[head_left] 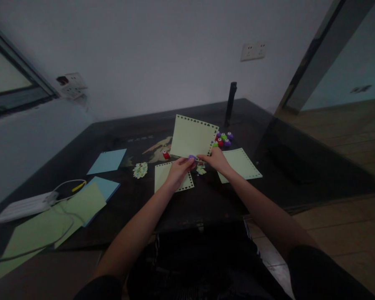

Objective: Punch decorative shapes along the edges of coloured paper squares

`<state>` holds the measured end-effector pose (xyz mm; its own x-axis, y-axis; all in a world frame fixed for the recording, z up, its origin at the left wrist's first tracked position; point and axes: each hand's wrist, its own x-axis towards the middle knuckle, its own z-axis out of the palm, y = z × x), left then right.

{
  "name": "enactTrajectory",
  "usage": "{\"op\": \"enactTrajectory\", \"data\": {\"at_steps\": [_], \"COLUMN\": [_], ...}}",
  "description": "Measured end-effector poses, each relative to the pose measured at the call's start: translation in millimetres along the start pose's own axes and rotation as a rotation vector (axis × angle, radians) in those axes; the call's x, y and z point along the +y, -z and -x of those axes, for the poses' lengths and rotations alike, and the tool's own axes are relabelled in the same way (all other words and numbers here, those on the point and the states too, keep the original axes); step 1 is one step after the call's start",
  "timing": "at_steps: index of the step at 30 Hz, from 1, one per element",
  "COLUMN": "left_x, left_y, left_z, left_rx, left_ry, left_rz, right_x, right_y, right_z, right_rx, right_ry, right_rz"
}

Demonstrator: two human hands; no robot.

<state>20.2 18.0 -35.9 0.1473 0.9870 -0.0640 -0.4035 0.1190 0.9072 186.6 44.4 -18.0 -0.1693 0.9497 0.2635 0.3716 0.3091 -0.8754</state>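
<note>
My left hand (180, 169) grips a small purple paper punch (192, 157) at the bottom edge of a pale green sheet (192, 136). This sheet stands tilted up, with punched holes along its top and right edges. My right hand (216, 159) pinches the sheet's lower right corner. Under my left hand lies another green sheet (162, 173) with punched edges. A third punched green sheet (242, 164) lies to the right of my right hand. Bits of punched paper (201, 169) lie between my hands.
Several small coloured punches (224, 138) cluster behind the held sheet, and a red one (165, 155) sits to the left. A heap of paper cut-outs (140, 170), blue sheets (107, 161), green sheets (54, 221), a white power strip (23, 207) and a dark post (230, 103) share the dark table (206, 200).
</note>
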Motion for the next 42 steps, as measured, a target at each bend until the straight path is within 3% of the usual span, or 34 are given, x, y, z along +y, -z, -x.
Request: {"op": "enactTrajectory", "data": {"at_steps": [16, 42], "left_x": [3.3, 1.8], "left_y": [-2.1, -1.1], "left_z": [0.4, -0.6], "left_rx": [0.044, 0.018], "left_ry": [0.004, 0.004], "left_rz": [-0.017, 0.013], "right_x": [-2.5, -3.5], "right_y": [3.6, 3.8], "right_z": [0.3, 1.4], "right_rx": [0.005, -0.002], "right_ry": [0.067, 0.011], "right_rz": [0.014, 0.048]}}
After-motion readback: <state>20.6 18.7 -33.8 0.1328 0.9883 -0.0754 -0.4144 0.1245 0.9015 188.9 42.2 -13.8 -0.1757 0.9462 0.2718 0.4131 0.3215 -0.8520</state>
